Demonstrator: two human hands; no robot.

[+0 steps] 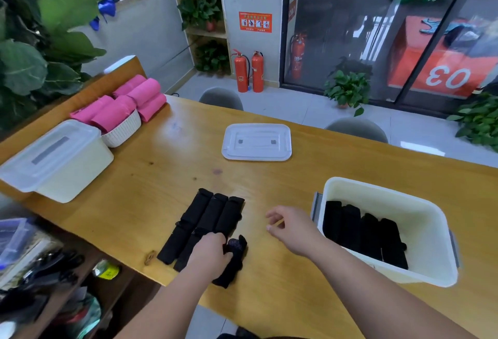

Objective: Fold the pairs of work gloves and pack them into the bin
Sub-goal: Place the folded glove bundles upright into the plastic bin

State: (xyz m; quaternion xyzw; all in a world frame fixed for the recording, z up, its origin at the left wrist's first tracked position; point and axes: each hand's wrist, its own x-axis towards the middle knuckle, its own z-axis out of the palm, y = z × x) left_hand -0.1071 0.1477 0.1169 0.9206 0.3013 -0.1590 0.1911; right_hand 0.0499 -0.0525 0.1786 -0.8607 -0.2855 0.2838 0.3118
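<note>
Glove folding at the table, bin partly packed.

Left hand (213,254) is curled round a bunched black mesh work glove (233,260) at the near end of a row of three flattened black gloves (207,220) on the wooden table (161,171). Right hand (289,228) hovers empty, fingers loose and apart, between that row and the white bin (398,212), where four folded black pairs (363,231) lie side by side. To do this well, I'd bring the free hand in to smooth the mesh flat, square up the cuffs, then fold to match the packed ones' length.
</note>
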